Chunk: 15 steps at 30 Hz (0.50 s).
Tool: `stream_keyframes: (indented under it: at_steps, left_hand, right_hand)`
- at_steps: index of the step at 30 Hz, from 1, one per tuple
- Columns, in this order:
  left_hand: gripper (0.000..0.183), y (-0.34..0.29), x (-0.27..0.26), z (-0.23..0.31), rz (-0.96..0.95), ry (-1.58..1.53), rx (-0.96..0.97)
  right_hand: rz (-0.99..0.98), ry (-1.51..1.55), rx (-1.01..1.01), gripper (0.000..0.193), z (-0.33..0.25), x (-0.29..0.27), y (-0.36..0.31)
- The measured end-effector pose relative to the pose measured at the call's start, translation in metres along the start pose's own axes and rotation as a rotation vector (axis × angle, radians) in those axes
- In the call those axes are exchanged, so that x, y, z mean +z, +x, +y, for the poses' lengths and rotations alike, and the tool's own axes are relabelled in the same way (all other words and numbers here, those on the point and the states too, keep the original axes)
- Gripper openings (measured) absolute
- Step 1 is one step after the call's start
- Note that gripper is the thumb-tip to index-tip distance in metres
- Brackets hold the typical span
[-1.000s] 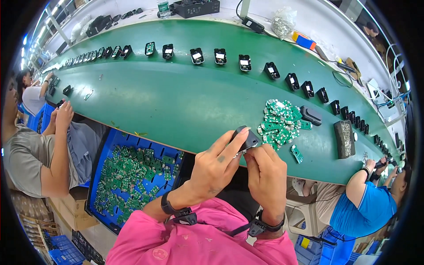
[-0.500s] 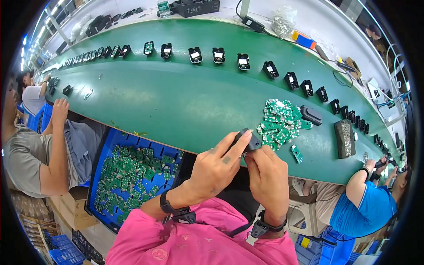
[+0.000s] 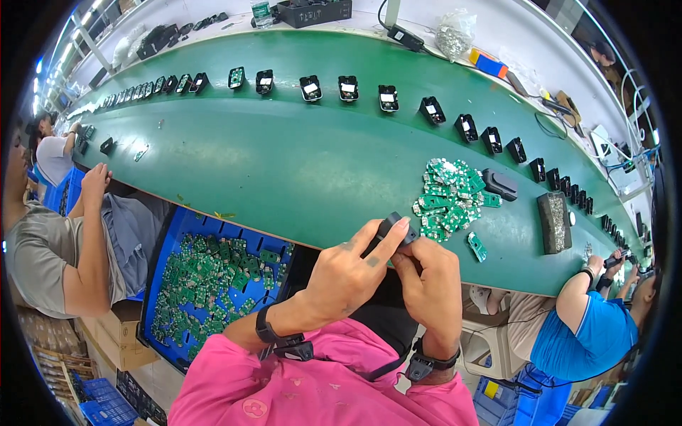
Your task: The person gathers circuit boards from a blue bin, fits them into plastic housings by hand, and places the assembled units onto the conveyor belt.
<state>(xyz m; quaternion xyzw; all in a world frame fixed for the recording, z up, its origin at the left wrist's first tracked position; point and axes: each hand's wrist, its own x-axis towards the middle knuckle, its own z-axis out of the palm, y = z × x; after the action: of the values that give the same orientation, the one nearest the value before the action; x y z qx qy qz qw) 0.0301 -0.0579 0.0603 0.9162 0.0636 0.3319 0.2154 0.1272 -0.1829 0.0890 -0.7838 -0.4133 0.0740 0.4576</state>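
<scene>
Between my two hands, just over the near edge of the green bench, is a small black plastic housing [image 3: 399, 231]. My left hand [image 3: 346, 275] is closed around it, fingers along its far side. My right hand [image 3: 430, 278] pinches the housing's near right end; its fingertips are partly hidden, and I cannot tell if they hold some smaller part as well. Beyond my hands lies a heap of green circuit boards [image 3: 449, 195], with one loose circuit board [image 3: 477, 246] nearer the edge. A closed black case [image 3: 500, 184] rests beside the heap.
Several open black housings [image 3: 348, 89] stand in a curved row along the green belt [image 3: 298, 53]. A speckled dark block [image 3: 554, 224] sits at right. Below the bench edge, a blue crate [image 3: 158, 287] holds many boards. Co-workers sit at left [image 3: 64, 241] and right [image 3: 590, 323].
The row of housings has shifted slightly left along the belt. My hands have tilted the held housing a little and stay in nearly the same place. The left co-worker's hand has lowered.
</scene>
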Motion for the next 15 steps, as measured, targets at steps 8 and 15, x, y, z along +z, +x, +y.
stream_keyframes:
  at_steps: [8, 15]
  left_hand:
    - [0.051, -0.01, 0.003, -0.012, -0.075, -0.886, -0.533]
    - [0.066, -0.003, -0.007, -0.011, -0.247, -1.049, -0.635]
  right_hand:
    - [-0.019, 0.17, 0.101, 0.01, 0.019, 0.003, -0.01]
    - [0.036, 0.274, 0.168, 0.011, 0.04, 0.006, -0.018]
